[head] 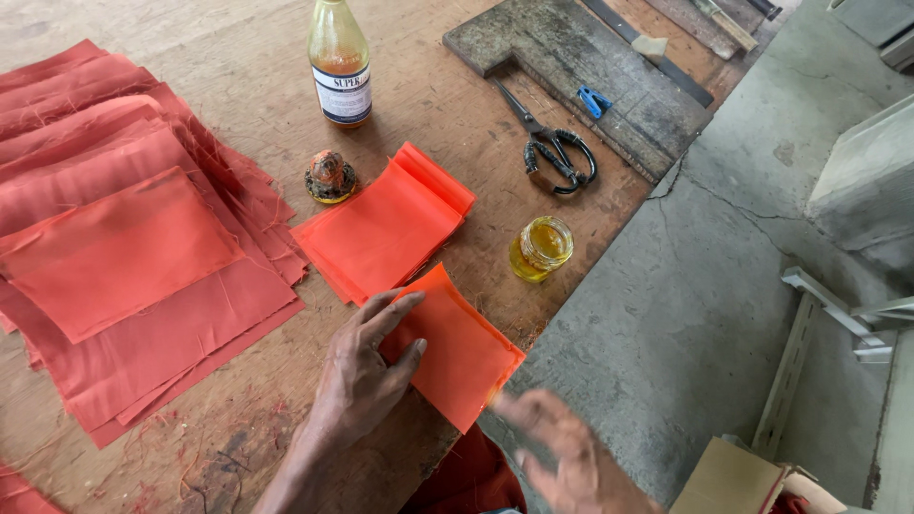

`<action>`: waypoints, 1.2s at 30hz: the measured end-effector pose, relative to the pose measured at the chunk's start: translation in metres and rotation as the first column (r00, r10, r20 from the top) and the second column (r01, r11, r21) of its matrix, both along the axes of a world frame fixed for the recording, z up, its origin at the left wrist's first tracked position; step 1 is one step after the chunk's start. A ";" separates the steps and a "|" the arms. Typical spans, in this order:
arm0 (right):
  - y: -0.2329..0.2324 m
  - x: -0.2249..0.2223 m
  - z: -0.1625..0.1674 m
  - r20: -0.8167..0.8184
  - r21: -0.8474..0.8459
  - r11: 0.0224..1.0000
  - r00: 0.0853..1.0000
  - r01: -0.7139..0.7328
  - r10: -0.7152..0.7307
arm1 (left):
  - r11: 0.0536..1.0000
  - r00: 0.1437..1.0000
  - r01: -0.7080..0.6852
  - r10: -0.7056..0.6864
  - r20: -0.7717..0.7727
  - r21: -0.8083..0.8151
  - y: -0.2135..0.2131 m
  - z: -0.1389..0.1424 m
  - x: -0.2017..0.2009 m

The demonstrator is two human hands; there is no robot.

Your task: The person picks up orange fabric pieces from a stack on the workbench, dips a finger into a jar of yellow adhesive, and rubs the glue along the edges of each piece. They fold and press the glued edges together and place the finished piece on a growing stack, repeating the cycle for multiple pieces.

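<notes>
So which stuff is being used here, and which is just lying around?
In use:
left hand pressing the orange sheet
right hand, blurred, beside it
orange sheet stack

Lying about:
scissors
bottle
small jar
red cloth pile

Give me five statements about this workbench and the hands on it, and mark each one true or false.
1. The left hand lies flat on an orange fabric piece at the table edge. True.
2. The scissors are in the right hand. False: they lie on the table by the dark board, and the right hand, blurred, holds nothing that can be made out.
3. The small glass jar holds yellow liquid. True.
4. The bottle lies on its side. False: it stands upright.
5. A large pile of red cloth lies on the left of the table. True.
</notes>
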State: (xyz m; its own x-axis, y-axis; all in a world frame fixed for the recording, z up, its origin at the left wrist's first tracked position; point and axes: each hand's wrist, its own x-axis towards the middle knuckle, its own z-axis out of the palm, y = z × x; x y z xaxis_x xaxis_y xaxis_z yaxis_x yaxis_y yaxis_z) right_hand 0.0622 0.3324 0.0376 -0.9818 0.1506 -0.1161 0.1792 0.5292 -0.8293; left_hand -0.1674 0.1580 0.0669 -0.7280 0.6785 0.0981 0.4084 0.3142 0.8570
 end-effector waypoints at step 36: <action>-0.040 0.019 -0.049 -0.150 0.550 0.833 0.988 0.054 0.035 | 1.000 0.999 0.026 -0.026 0.019 0.007 -0.004 0.003 -0.001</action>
State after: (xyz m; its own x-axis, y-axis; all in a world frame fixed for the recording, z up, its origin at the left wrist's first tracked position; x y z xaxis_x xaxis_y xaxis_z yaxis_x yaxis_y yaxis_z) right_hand 0.0814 0.2919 -0.0117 -0.9786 0.1554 0.1346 0.0862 0.9047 -0.4172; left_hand -0.1684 0.1542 0.0701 -0.7122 0.6963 0.0891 0.3995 0.2977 0.8670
